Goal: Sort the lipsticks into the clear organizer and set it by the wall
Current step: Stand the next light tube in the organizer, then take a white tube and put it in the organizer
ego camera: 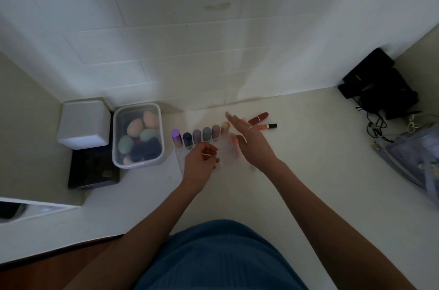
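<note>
A clear organizer stands on the white counter near the tiled wall, with several lipsticks upright in its back row, from a purple one on the left to a beige one. A pink lipstick stands in the nearer row, just left of my right hand. My right hand hovers over the organizer's right end, fingers straight and reaching toward the wall. My left hand sits at the organizer's front left with fingers loosely curled, holding nothing I can see. A dark red lipstick and a slim orange tube with a black cap lie on the counter beyond my right hand.
A clear tub of makeup sponges stands left of the organizer, beside a white box on a black box. Black items with cables fill the right corner, and a clear pouch lies at the right edge.
</note>
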The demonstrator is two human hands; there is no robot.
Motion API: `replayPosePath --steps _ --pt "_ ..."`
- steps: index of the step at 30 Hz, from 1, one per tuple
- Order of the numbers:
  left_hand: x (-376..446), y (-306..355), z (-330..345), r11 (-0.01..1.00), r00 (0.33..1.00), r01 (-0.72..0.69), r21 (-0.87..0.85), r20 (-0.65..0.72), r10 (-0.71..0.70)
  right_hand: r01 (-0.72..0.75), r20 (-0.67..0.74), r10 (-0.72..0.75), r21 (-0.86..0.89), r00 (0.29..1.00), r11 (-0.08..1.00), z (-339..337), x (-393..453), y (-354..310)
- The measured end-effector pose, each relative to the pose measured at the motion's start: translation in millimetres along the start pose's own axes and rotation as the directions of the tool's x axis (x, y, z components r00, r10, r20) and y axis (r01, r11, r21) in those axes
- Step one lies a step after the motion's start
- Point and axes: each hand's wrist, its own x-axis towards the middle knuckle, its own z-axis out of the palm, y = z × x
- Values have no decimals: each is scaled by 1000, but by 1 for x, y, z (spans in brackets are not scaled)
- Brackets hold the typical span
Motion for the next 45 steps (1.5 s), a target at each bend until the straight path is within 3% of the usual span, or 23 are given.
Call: replayPosePath --steps 4,7,12,14,20,26,30,37,45 --pt "-1 0 0 1000 1000 -13 21 13 13 -105 -320 156 173 935 979 -10 -11 5" --pt "-1 -1 0 999 1000 -28 44 7 28 -197 -437 258 180 862 964 -16 -35 24" --pt "-2 -1 7 970 994 -104 222 -21 111 -431 -244 419 1 875 902 7 -74 48" --pt "-3 -1 9 948 987 -149 282 -16 160 -427 -182 413 -40 892 903 16 -79 53" --pt "-3 -2 9 932 983 -172 320 -8 184 -354 -192 358 55 914 933 22 -69 54" --pt "-2 -4 8 939 984 -166 302 -9 176 -259 -73 257 -14 964 966 17 -46 50" --pt "-2 -4 8 934 983 -166 315 -21 182 -256 -96 254 0 962 967 16 -44 50" --pt "-3 -4 9 938 984 -161 306 -24 177 -183 -280 163 -46 946 982 4 -28 43" --pt "-5 1 9 933 983 -155 324 -45 179 -382 -239 350 -103 906 919 1 8 47"
